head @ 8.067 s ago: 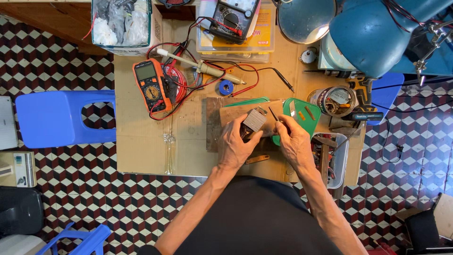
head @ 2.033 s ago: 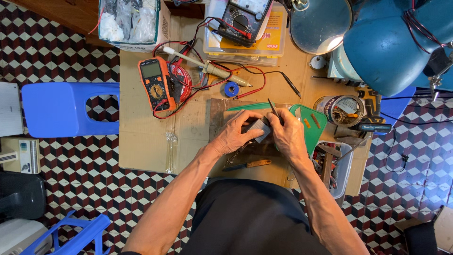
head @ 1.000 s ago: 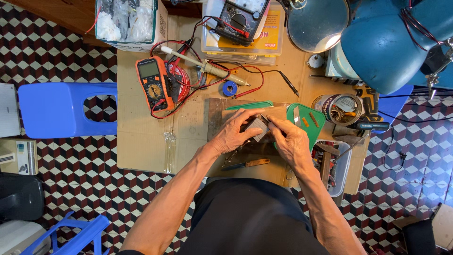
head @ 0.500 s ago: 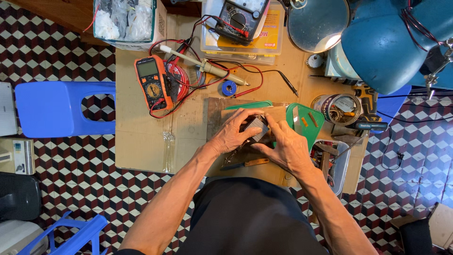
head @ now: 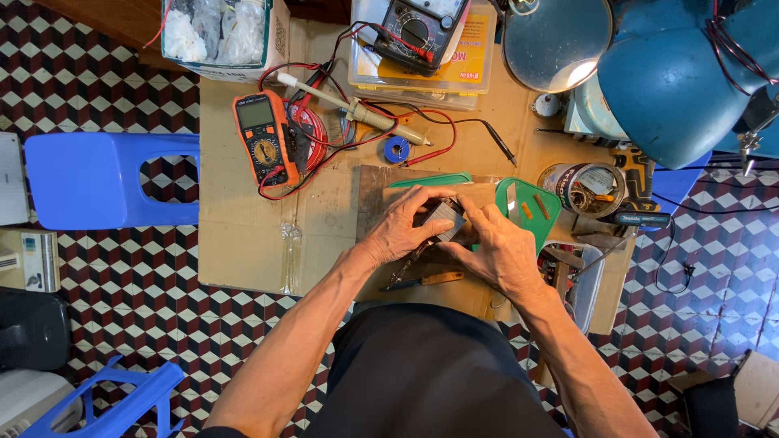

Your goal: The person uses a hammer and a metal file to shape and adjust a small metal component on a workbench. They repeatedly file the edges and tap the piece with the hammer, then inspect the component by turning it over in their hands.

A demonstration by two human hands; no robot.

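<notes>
Both my hands meet over a small dark grey boxy part [head: 443, 214] held above a wooden board [head: 375, 188] on the cardboard-covered table [head: 243, 235]. My left hand [head: 406, 227] grips the part from the left, fingers curled over its top. From the right, my right hand [head: 497, 247] closes on the same part with thumb and fingers. Just below my hands lie small pliers with orange handles [head: 422, 280]. A green plastic tray [head: 531, 207] lies right beside my right hand.
An orange multimeter [head: 261, 146] with red and black leads lies at the left; a second meter [head: 418, 28] sits on a clear box at the top. A tin of small parts [head: 583, 188], a blue lamp [head: 665, 73], and a blue stool [head: 105, 180] surround the table.
My right hand earlier held a thin tool above the part; now it has come down and closed on the part with the left hand. The view shifted slightly.
</notes>
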